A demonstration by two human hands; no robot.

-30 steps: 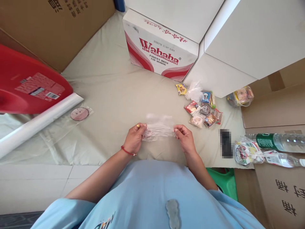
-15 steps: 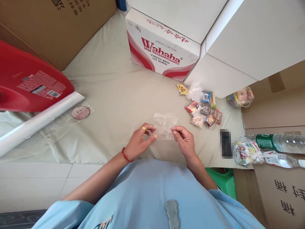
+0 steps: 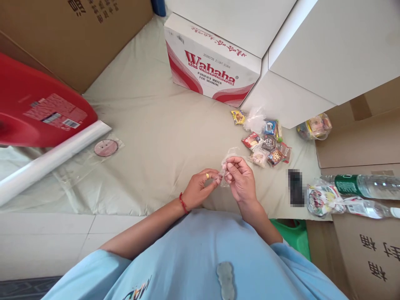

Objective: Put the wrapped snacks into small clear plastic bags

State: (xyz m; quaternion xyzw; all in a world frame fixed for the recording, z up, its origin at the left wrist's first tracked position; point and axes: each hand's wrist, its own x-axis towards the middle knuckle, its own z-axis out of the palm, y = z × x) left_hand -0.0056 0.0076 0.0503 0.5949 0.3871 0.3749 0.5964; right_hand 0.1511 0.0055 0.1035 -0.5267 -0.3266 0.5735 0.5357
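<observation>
- A clear, crumpled piece of thin plastic film (image 3: 230, 155) is in the person's hands, on the person's side of the white-and-red rectangular cardboard Wahaha carton (image 3: 214, 68) and well apart from it.
- The right hand (image 3: 242, 179) grasps the film between thumb and curled fingers, partly hiding it.
- The left hand (image 3: 200, 187) appears to pinch the film's near left part between thumb and forefinger; its other fingers are hard to make out.
- The film could tear or stretch, probably if both pinches pulled hard against each other; being slick and bunched, it might also slip out of a light hold.
- Its loose edge could catch the small, multicoloured foil and plastic snack packets (image 3: 275, 157) near the carton's right end, should the hands swing that way.
- The film's loose end points roughly toward the carton. Its long axis seems to run that way too, though crumpling leaves this uncertain; where any opening faces cannot be told.
</observation>
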